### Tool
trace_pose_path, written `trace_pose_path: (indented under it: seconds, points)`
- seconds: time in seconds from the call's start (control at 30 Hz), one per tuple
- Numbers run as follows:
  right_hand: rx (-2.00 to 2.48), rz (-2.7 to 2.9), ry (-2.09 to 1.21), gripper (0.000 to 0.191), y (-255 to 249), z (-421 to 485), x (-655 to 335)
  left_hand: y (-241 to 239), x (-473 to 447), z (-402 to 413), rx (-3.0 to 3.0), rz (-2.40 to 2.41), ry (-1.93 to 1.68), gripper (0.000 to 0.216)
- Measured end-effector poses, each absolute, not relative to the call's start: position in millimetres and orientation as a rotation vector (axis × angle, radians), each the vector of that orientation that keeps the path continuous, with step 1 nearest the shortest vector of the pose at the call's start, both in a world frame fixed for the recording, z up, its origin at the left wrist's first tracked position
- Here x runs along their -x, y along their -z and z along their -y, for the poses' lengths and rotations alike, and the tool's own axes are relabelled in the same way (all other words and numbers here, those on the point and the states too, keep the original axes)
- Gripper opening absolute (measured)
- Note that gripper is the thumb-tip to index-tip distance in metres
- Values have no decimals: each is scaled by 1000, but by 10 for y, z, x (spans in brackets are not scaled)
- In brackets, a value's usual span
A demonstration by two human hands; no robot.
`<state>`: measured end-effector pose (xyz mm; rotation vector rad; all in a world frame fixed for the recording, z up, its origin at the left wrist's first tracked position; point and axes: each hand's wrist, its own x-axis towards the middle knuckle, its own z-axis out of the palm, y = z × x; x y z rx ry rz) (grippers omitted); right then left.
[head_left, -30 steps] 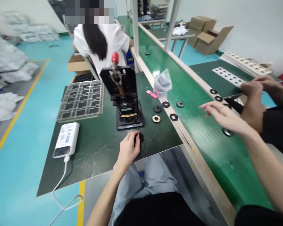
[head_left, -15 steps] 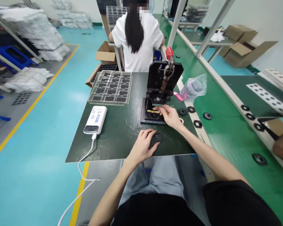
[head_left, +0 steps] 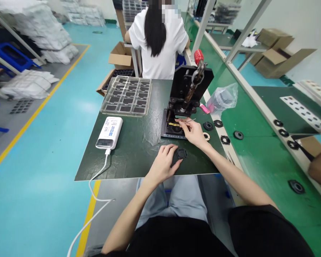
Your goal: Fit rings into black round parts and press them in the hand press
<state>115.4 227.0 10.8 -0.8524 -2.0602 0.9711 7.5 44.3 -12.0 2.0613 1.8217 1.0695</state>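
Nearest, on the dark green rectangular surface (head_left: pixel 123 164), the left hand (head_left: pixel 162 164) rests in front of the black metal lever press (head_left: pixel 189 85). Its thumb and fingers stand apart, curved around the left side of a black round plastic part (head_left: pixel 182 153), probably to steady it; can't tell how firm the contact is. The part lies flat, just in front of the press. The white rectangular power bank (head_left: pixel 109 132) sits left of the press, its white cable (head_left: pixel 91 189) hanging off the front edge, likely leaving the middle free for both hands.

Right hand (head_left: pixel 194 132) is at the press's base, fingertips pinched on a thin pale rod (head_left: pixel 192 120), seemingly for fine work near the yellow strip (head_left: pixel 173 124). The hand hides part of the base. The press's upper plate is tilted up, which gives the fingers access.

Right of the press: a tan flat ring (head_left: pixel 209 136), a black round ring-shaped part (head_left: pixel 208 125), then a pink flat item (head_left: pixel 204 108) and a clear plastic bag (head_left: pixel 227 98). Left of and behind it: a clear plastic compartment tray (head_left: pixel 123 113). Farther behind, a co-worker in a white top (head_left: pixel 162 53) and an open brown cardboard box (head_left: pixel 120 60).
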Motion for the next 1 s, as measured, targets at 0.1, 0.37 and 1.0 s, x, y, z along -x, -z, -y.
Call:
trace_pose_path:
  seconds: [0.1,0.37,1.0]
  points:
    - [875,2037,-937,44,-170,-2249,-1194,126,-110,-483,-2027,-1847,-1068,50]
    - [1013,1489,-941,38,-373,-1791,-1674,144,-177,-559,-1934,-1831,-1072,46]
    - [941,1664,-1345,40,-54,-1428,-1716,148,-278,-559,-1743,-1829,-1197,60]
